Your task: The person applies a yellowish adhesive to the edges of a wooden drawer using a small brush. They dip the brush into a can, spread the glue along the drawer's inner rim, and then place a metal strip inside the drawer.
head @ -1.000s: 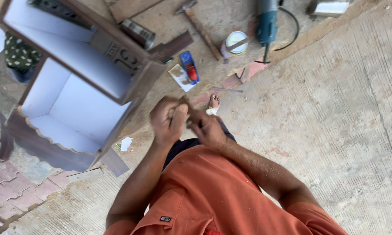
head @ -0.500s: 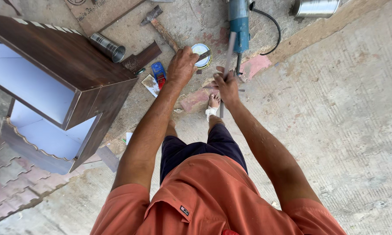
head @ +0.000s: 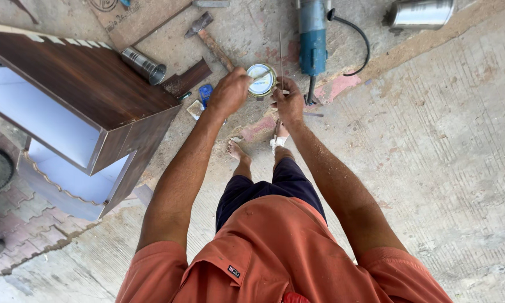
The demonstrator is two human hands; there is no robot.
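Above the concrete floor (head: 432, 146), the left hand (head: 229, 92) grips a small round tin (head: 261, 80); the right hand (head: 289, 102) pinches a thin stick (head: 280, 53) beside it.

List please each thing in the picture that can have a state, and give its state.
Left hand: grips the small round tin at its rim.
Right hand: pinches a thin metal rod, upright beside the tin.
Small round tin: lid on.
Angle grinder: lying on the ground, unheld.
Hammer: lying flat.
Wooden cabinet: on its side, white inside showing.
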